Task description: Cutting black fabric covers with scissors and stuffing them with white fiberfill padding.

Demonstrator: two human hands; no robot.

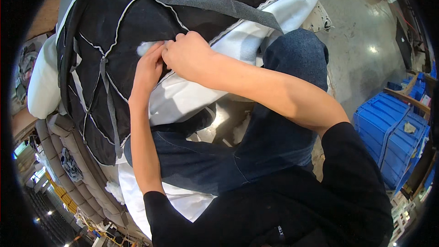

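Observation:
A large black fabric cover [116, 25], with white wavy seams and dark grey strips sewn on, is spread in front of me over white cloth [183, 93]. A tuft of white fluffy stuffing [145, 48] shows on the black cloth, against the fingers of my left hand [148, 66]. That hand is closed, its fingers pressed together around the stuffing. Touching it on the right, my right hand [187, 57] is curled, with its knuckles up. Whatever its fingertips pinch is hidden beneath it. A loose grey fabric strip [215, 7] lies beyond the right hand.
My legs in blue jeans [283, 128] are bent under the cloth's near edge. Blue plastic crates [384, 119] stand on the concrete floor [356, 50] at right. Brown padded cushioning [68, 151] lies at left, with a bit of white fluff [114, 191] beside it.

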